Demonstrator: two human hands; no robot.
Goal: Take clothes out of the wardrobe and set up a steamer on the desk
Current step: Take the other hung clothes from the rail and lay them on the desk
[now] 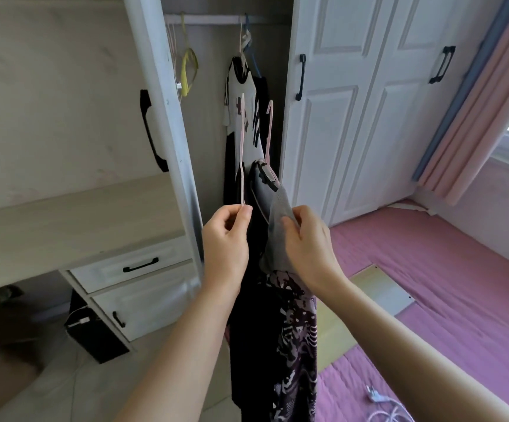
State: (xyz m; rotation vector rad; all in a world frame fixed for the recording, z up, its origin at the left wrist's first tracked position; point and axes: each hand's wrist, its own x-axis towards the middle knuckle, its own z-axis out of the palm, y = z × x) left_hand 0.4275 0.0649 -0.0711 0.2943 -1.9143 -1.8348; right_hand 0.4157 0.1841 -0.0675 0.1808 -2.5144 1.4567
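Note:
In front of the open wardrobe [207,123], my left hand [226,239] pinches the lower end of a pink hanger [242,153] that stands upright. My right hand [305,239] grips grey fabric [279,226] of clothes on a second pink hanger [269,132]. A dark patterned garment [289,336] hangs down below my hands. Inside the wardrobe a white and black shirt [241,111] hangs from the rail [213,19], with a yellow hanger [187,71] to its left. No steamer is in view.
The open wardrobe door [162,117] stands at the left, in front of a desk [64,226] with drawers [131,269]. Closed white doors [369,102] are at the right. A bed with a pink cover [445,284] holds a flat board [381,290] and a white cable [384,403].

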